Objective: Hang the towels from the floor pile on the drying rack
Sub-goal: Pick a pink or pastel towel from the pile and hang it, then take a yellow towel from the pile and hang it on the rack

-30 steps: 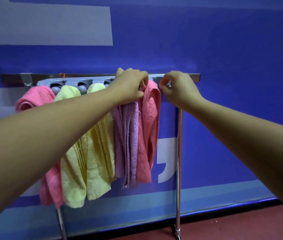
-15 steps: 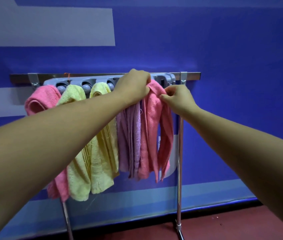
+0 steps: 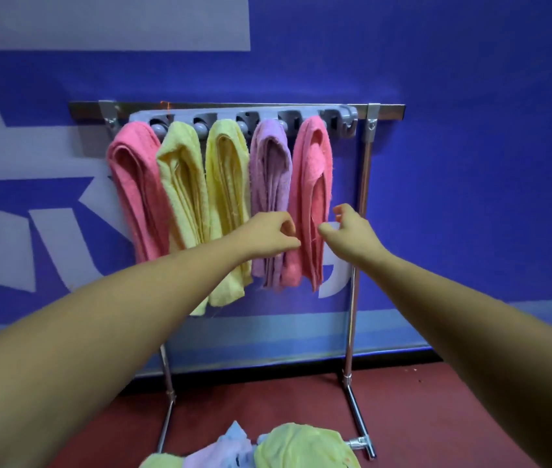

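The drying rack [image 3: 362, 204] has a steel top rail and a grey hook strip [image 3: 301, 114]. Five folded towels hang from it: pink [image 3: 136, 187], yellow [image 3: 183, 184], yellow [image 3: 227, 184], lilac [image 3: 269, 184] and, rightmost, another pink towel [image 3: 311, 184]. My left hand [image 3: 272, 234] is curled against this pink towel's left edge, halfway down; whether it pinches the cloth is unclear. On the towel's right side, my right hand [image 3: 348, 231] has its fingers apart, the thumb tip just touching the edge. The floor pile [image 3: 301, 447] of yellow and pale towels lies at the bottom of the view.
A blue and white banner wall [image 3: 470, 163] stands right behind the rack. The floor [image 3: 419, 417] is dark red. The rack's chrome feet [image 3: 364, 444] reach forward beside the pile. One hook [image 3: 345, 121] at the strip's right end holds nothing.
Both hands have slid from the top of the rightmost pink towel down to its middle. The right hand has let go. The view has tilted down and the floor pile now shows.
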Tool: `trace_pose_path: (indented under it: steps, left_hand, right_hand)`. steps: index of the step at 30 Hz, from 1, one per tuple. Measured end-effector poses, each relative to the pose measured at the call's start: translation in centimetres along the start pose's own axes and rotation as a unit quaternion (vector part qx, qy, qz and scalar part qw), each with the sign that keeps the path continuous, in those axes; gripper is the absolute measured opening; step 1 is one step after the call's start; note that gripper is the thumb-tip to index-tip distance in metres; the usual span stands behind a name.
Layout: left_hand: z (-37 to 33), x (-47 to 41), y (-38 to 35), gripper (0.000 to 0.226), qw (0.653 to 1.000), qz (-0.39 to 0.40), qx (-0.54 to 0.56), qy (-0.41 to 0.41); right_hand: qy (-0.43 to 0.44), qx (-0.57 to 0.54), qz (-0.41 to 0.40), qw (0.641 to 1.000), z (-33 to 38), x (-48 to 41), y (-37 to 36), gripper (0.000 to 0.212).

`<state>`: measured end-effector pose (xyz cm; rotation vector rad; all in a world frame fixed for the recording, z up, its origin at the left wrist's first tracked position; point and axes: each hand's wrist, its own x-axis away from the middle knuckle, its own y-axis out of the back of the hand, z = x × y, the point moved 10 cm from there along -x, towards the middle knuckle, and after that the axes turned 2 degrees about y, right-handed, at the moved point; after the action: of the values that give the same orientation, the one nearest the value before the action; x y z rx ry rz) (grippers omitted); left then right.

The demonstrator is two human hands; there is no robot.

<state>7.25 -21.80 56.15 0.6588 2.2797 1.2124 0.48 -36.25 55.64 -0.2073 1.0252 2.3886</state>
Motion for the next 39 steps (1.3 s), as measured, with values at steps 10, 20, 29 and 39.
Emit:
trace_pose_path:
  steps: [10,20,29,39]
  left_hand:
    - [14.3,12.5,-13.8,0.027,0.983,0.104,-0.058,0.139]
    - [25.5,19.4,-25.9,0.017,0.956,0.127,0.04,0.26]
    - [31.4,19.7,-39.6,0.014,0.938,0.232,-0.001,0.258]
    - [34.9,21.0,-53.3,0.058,0.9,0.357,0.064,0.242]
  right_hand:
    - [-0.114,0.051,0.163,0.979,-10.2,13.2,-15.5,0.053]
    - [-0.176,0.087,0.281,0.939,-22.0,21.9,-27.9,0.048]
    - [-0.213,0.126,0.364,0.898,-32.7,24.9,-35.7,0.048]
    - [-0.264,0.108,0.408,0.867,-39.2,29.0,-44.0,0.044]
